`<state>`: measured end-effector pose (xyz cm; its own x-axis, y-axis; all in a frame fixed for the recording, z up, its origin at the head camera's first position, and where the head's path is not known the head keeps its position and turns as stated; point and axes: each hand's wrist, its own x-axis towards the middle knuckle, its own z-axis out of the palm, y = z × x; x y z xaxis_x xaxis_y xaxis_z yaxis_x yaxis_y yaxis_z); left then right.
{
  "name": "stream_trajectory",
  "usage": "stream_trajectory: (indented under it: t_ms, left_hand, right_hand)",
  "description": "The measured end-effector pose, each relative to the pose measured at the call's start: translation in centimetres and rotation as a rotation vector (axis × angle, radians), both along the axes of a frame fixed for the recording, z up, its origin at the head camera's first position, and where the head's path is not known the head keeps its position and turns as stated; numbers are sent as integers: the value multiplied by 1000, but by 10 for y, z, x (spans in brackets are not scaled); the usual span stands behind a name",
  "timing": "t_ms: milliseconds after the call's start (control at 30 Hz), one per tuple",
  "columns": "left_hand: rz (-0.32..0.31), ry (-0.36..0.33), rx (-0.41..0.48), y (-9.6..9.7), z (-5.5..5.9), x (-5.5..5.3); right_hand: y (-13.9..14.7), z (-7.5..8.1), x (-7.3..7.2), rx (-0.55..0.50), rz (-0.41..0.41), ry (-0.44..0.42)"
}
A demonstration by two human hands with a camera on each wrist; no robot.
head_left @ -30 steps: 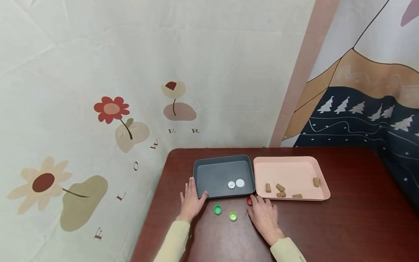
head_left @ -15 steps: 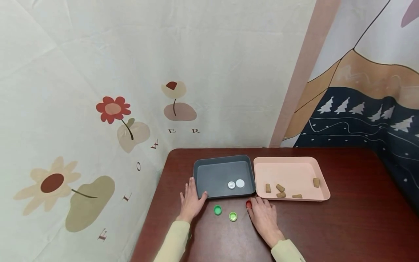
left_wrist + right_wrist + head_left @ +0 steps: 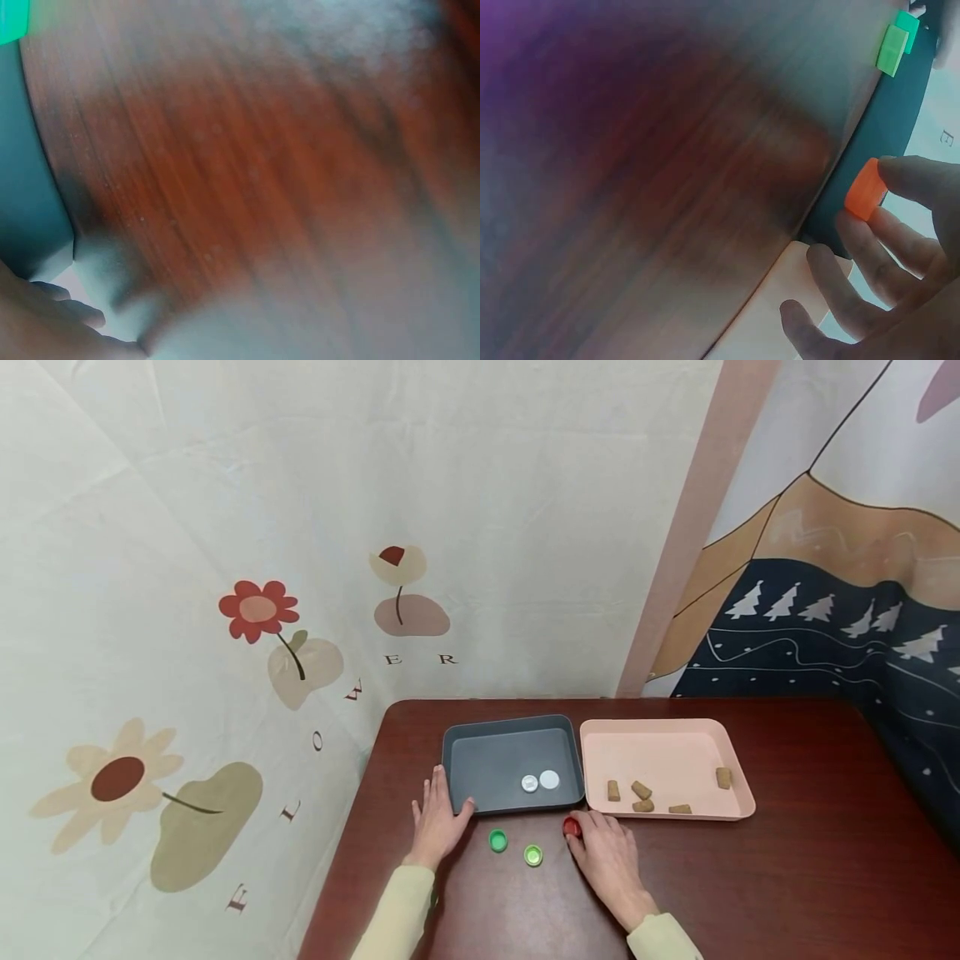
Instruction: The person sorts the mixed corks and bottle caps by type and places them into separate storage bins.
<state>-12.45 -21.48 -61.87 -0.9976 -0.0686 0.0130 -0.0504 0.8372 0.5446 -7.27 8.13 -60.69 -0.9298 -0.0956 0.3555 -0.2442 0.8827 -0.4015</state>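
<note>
My right hand (image 3: 611, 864) pinches a red bottle cap (image 3: 572, 827) between thumb and fingertips, in front of where the two trays meet. In the right wrist view the same cap (image 3: 865, 191) looks orange-red, with the other fingers spread near the pink tray's edge. My left hand (image 3: 437, 831) rests at the front left corner of the dark grey tray (image 3: 480, 760), fingers extended along its side and thumb at the front rim. Between the hands lie a green cap (image 3: 498, 840) and a lime green cap (image 3: 532, 856) on the table.
Inside the grey tray are a white cap (image 3: 529, 783) and a flat white disc (image 3: 549, 779). Beside it, the pink tray (image 3: 660, 747) holds several corks (image 3: 641, 790). Both trays stand on a dark red wooden table (image 3: 810, 827), with a printed cloth (image 3: 525, 527) hanging behind.
My right hand has drawn slightly toward me with the red cap, which now shows more fully at the fingertips. The left hand and the trays have stayed put.
</note>
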Motion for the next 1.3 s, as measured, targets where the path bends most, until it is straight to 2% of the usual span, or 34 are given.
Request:
stream_trajectory:
  t_ms: [333,633,800,1067,1300]
  left_hand:
    - [5,-45,-22,-1,1,-2]
    - [3,-37,-14,0,2,-3]
    - [-1,-43,-10,0,3,-2]
    - [-2,-43,-5,-1,1,-2]
    - [-2,-46,0,0,2,-2]
  right_hand:
    - [-1,0,1,-28,39,99]
    - [-11,3,1,-27,82,151]
    - [-17,5,-4,-48,100,175]
    - [-31,14,-15,-55,123,129]
    - [-42,18,-25,-42,146,176]
